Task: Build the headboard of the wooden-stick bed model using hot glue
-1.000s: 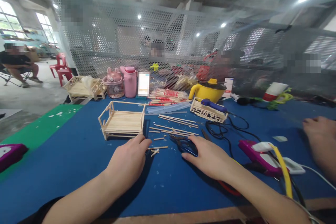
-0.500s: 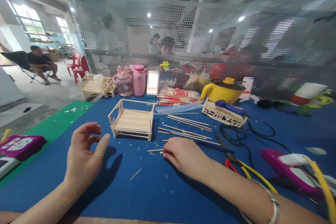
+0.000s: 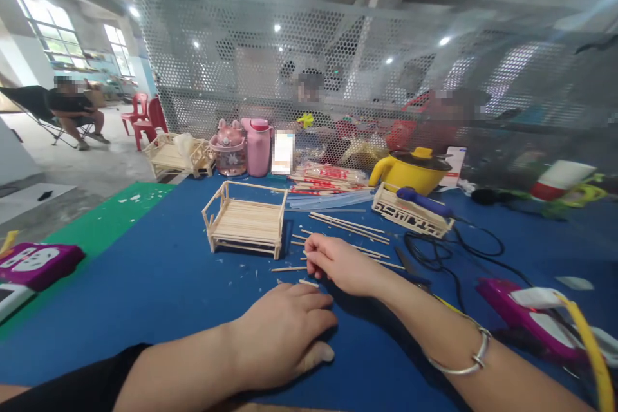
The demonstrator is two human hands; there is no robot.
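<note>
Having shifted right, the left hand (image 3: 287, 331) is resting palm-down, fingers loosely extended, near thin, pale wooden sticks (image 3: 347, 228) lying on the blue, chip-flecked surface (image 3: 159, 277). The right hand (image 3: 335, 264) is curling its grip over them; whether it is holding one cannot be told. Leftward, a slatted, railed wooden frame (image 3: 248, 219) is standing before a perforated grey screen (image 3: 203, 77).

The left forearm (image 3: 183, 357) extends from the lower left; the left hand (image 3: 292, 328) is palm down, fingers extended and slightly bent, thumb on the near side. The right forearm (image 3: 425, 322) extends from the lower right. The right hand (image 3: 340, 262) is positioned just beyond the left, fingers curled inward, fingertips partly hidden.
</note>
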